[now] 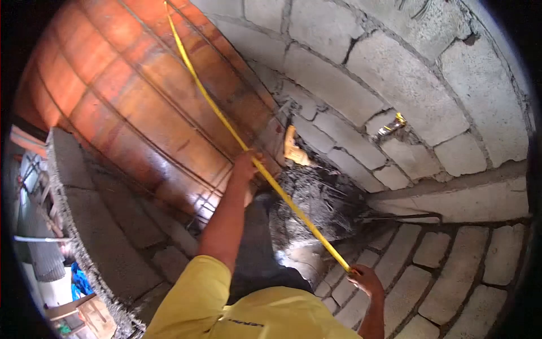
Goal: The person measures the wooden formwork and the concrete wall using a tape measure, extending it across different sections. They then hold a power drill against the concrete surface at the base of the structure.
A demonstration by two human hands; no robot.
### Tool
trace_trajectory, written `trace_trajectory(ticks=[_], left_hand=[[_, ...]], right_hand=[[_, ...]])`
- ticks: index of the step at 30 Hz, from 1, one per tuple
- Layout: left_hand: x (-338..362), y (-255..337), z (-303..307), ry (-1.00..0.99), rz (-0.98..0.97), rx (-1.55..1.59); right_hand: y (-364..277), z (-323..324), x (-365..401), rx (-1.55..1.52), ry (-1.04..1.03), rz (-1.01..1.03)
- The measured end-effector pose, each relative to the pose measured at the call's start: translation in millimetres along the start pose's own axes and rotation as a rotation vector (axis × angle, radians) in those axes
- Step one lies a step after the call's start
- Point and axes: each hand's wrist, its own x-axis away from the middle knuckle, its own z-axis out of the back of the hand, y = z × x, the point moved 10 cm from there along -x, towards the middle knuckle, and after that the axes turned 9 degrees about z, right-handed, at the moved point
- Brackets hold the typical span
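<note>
A long yellow tape measure (293, 208) runs diagonally from the rusty orange panelled surface down to the lower right. My left hand (246, 166) is closed around the tape near its middle. At the lower end, my right hand (367, 280) grips the tape beside the block wall; whether the tape's case sits in that hand is hidden. The tape's far end lies up by the steel bars (135, 66) that cross the orange surface (107, 73).
Grey block walls (389, 73) stand ahead and to the right, with a shiny wrapper (390, 127) in one gap. A yellowish piece (294, 149) lies in the corner above dark rubble (316, 198). A bent bar (412, 216) juts out. Left, a rough wall edge (73, 226) overlooks boards and a blue sheet (82, 281).
</note>
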Motion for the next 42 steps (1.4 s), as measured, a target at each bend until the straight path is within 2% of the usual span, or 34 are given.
trace_trajectory(ticks=[1, 2, 4, 6, 8, 9, 10, 12, 13, 14, 15, 16, 18, 20, 21, 23, 26, 28, 29, 32, 36, 40, 41, 42], left_hand=[[6, 13, 9, 0.137, -0.043, -0.148], [11, 15, 9, 0.132, -0.022, -0.141], [10, 30, -4, -0.019, -0.043, -0.116], [7, 41, -7, 0.017, -0.009, -0.159], [35, 48, -48, -0.099, 0.037, -0.359], [43, 59, -55, -0.085, -0.032, -0.415], [55, 71, -61, -0.064, -0.106, -0.464], [43, 76, -57, -0.148, 0.037, -0.139], [60, 101, -70, -0.045, 0.046, -0.203], [82, 117, -81, 0.062, 0.081, -0.264], [92, 128, -88, 0.088, 0.079, -0.255], [98, 139, -98, 0.083, 0.064, -0.283], [104, 163, -116, 0.086, 0.046, -0.312], [104, 194, -116, 0.258, -0.02, -0.353], [104, 208, -117, 0.27, -0.097, -0.339], [105, 225, -122, 0.275, -0.109, -0.347], [121, 250, -149, 0.256, -0.128, -0.379], [138, 259, -179, 0.119, -0.118, -0.419], [145, 264, -187, 0.128, -0.135, -0.4], [154, 269, -205, 0.136, -0.169, -0.443], [160, 248, -229, 0.103, -0.174, -0.447], [118, 223, -202, 0.151, -0.177, -0.354], [115, 238, -196, 0.202, -0.307, -0.39], [106, 254, -182, 0.261, -0.325, -0.372]], right_hand=[[-15, -3, -6, 0.005, -0.01, 0.005], [-31, -7, -14, 0.008, -0.025, 0.01], [-59, -17, -47, 0.065, -0.091, 0.024], [-75, -24, -79, 0.139, -0.178, 0.064], [-90, -24, -111, -0.068, -0.118, -0.03], [-158, -17, -104, 0.038, -0.1, 0.005], [-148, -15, -109, 0.064, -0.15, 0.007], [-166, -5, -100, -0.092, -0.225, -0.15], [-176, 0, -95, -0.162, -0.256, -0.232], [-223, 4, -78, -0.235, -0.143, -0.295], [-243, 6, -77, -0.074, -0.19, -0.112], [-244, 5, -74, -0.081, -0.207, -0.104], [-265, 6, -51, 0.151, -0.279, -0.219], [-254, 10, -53, 0.114, -0.278, -0.19], [-245, 11, -53, 0.075, -0.268, -0.175], [-253, 15, -54, 0.027, -0.254, -0.155], [-331, 32, -53, 0.142, -0.127, -0.042], [-345, 37, -57, 0.17, -0.134, -0.044], [-349, 39, -59, 0.182, -0.141, -0.043], [-355, 49, -66, 0.219, -0.156, -0.039], [-353, 69, -72, 0.262, -0.185, -0.042], [-355, 92, -76, 0.283, -0.206, -0.023], [-362, 95, -77, 0.288, -0.21, -0.016], [-369, 97, -78, 0.294, -0.215, -0.015]])
